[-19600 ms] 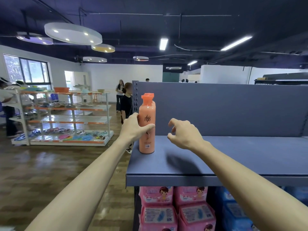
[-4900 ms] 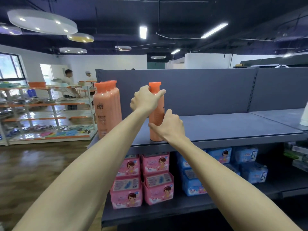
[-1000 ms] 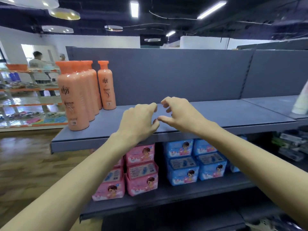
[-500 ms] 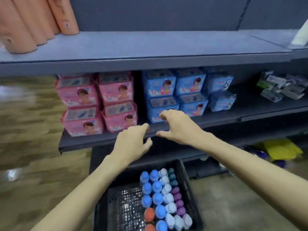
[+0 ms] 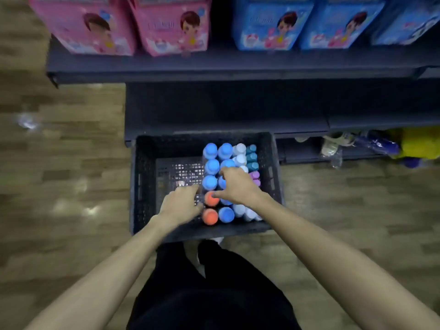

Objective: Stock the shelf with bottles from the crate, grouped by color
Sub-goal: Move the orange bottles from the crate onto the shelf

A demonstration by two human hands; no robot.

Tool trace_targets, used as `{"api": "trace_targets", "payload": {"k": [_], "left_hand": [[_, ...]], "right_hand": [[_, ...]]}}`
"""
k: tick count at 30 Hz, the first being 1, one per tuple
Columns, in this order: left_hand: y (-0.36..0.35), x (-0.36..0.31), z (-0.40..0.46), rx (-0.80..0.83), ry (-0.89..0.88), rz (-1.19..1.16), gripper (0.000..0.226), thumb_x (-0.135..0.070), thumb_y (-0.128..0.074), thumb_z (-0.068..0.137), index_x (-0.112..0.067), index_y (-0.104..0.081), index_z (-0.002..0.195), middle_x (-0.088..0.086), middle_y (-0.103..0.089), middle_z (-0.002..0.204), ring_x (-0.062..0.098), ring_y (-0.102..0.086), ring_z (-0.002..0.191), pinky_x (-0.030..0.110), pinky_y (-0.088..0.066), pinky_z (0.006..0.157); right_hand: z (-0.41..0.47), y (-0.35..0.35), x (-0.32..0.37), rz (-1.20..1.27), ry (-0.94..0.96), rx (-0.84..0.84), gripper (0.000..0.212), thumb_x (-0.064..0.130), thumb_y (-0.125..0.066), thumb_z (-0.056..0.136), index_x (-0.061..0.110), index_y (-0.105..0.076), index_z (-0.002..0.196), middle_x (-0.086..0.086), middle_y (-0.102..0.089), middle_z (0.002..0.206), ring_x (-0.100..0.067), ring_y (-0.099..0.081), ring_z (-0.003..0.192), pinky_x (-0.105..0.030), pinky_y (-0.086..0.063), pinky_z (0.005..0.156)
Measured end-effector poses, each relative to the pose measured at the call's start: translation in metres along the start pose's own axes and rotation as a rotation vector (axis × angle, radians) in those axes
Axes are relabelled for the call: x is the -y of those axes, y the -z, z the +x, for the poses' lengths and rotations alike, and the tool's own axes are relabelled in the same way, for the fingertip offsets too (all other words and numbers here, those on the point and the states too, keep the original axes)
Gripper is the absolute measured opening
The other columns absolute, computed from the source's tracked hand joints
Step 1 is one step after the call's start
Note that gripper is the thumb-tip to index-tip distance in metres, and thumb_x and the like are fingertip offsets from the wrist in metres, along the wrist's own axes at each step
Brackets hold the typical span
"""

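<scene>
A black crate (image 5: 142, 182) stands on the floor against the shelf base. Upright bottles fill its right half: blue caps (image 5: 210, 166), white caps (image 5: 240, 149), teal caps (image 5: 252, 158), purple caps (image 5: 254, 175) and two orange caps (image 5: 211, 198) near the front. Its left half shows bare mesh. My left hand (image 5: 181, 205) reaches into the crate just left of the orange caps, fingers loosely bent. My right hand (image 5: 235, 186) hovers over the bottles, its fingertips at the rear orange cap. Neither hand grips a bottle. The picture is blurred by motion.
Pink packs (image 5: 123, 25) and blue packs (image 5: 307, 22) fill the lower shelf (image 5: 238, 65) above the crate. Yellow and blue items (image 5: 419, 146) lie under the shelf at the right. Wooden floor surrounds the crate. My dark trousers (image 5: 214, 296) show below.
My view has dropped from the top shelf down to the crate. Both hands have come down from shelf height into the crate, to the orange-capped bottles.
</scene>
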State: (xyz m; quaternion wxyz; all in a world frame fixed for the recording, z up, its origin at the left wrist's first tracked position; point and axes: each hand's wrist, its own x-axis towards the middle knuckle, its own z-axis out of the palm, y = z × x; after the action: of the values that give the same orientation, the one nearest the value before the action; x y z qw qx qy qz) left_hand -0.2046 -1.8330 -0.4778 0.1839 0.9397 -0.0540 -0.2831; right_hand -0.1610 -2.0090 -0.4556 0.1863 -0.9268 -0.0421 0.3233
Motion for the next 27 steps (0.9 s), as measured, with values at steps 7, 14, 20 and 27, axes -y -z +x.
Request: {"api": "trace_targets", "payload": {"k": [7, 14, 20, 27], "left_hand": [[-0.052, 0.026, -0.005, 0.096, 0.124, -0.117, 0.037, -0.03, -0.06, 0.084, -0.02, -0.053, 0.119, 0.005, -0.062, 0.117, 0.032, -0.06, 0.108, 0.042, -0.051, 0.085], [-0.064, 0.046, 0.001, 0.147, 0.159, -0.101, 0.059, -0.029, -0.059, 0.088, -0.018, -0.037, 0.142, 0.006, -0.044, 0.133, 0.031, -0.053, 0.118, 0.045, -0.048, 0.091], [-0.066, 0.059, 0.005, 0.183, 0.156, -0.092, 0.058, -0.027, -0.063, 0.087, -0.021, -0.038, 0.138, 0.004, -0.04, 0.134, 0.031, -0.056, 0.113, 0.045, -0.05, 0.088], [-0.06, 0.067, 0.001, 0.105, 0.209, -0.133, 0.054, -0.024, -0.067, 0.085, -0.022, -0.044, 0.133, -0.001, -0.032, 0.132, 0.025, -0.056, 0.101, 0.042, -0.053, 0.082]], "right_hand": [[0.012, -0.089, -0.01, 0.097, -0.213, 0.156, 0.046, 0.032, -0.072, 0.085, 0.007, -0.055, 0.12, -0.015, -0.061, 0.122, -0.033, -0.058, 0.114, -0.035, -0.045, 0.083], [0.018, -0.145, -0.005, 0.047, -0.301, 0.219, 0.037, 0.021, -0.064, 0.092, 0.005, -0.058, 0.125, -0.016, -0.06, 0.129, -0.033, -0.056, 0.122, -0.036, -0.047, 0.095], [0.029, -0.159, -0.005, 0.026, -0.36, 0.176, 0.03, 0.015, -0.056, 0.096, 0.007, -0.055, 0.126, -0.014, -0.057, 0.132, -0.03, -0.055, 0.123, -0.035, -0.045, 0.096], [0.039, -0.171, 0.0, 0.02, -0.376, 0.192, 0.03, 0.019, -0.064, 0.092, 0.006, -0.058, 0.119, -0.014, -0.062, 0.125, -0.032, -0.059, 0.115, -0.036, -0.048, 0.089]]}}
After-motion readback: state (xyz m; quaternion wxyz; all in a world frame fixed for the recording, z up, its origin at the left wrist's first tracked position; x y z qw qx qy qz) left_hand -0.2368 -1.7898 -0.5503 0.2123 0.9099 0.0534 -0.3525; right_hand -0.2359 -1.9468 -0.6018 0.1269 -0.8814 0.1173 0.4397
